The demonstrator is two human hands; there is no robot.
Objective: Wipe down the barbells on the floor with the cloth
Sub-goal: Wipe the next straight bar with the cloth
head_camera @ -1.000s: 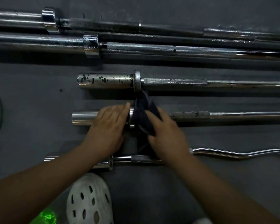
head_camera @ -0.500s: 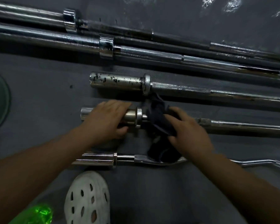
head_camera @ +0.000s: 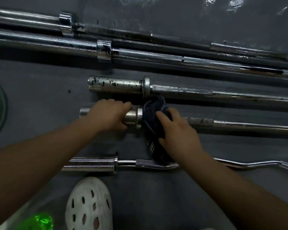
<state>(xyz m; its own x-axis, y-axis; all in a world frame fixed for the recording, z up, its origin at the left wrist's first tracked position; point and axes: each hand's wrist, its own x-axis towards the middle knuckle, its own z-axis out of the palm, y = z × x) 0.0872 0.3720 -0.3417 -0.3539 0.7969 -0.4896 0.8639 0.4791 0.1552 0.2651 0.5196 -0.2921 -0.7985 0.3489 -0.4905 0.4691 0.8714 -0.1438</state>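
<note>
**Steel bar steadied on one side, cloth wrapped on the other**

Steel is what both hands are on: the middle barbell (head_camera: 239,126) lies on the floor (head_camera: 40,105), its long axis running from 9 o'clock to 3 o'clock across the view. The left hand (head_camera: 106,115) curls its fingers over the thick end sleeve (head_camera: 131,117), a closed grip that looks meant to stop the bar rolling. Just past the collar, toward 3 o'clock, the right hand (head_camera: 178,135) has its grip closed on the dark cloth (head_camera: 152,130), bunching it round the thin shaft, with a loose tail hanging toward 6 o'clock.

What the next stroke depends on is this: the unwiped shaft, rough and stained, stretches away from the right hand toward 3 o'clock, so that hand is the nearer one and would probably slide the cloth along the axis that way.

A spotted barbell (head_camera: 115,84) lies parallel at 12 o'clock of the cloth, a curl bar (head_camera: 90,164) at 6 o'clock, with the cloth's tail reaching it. Two longer bars (head_camera: 156,57) lie beyond at 12 o'clock.
</note>
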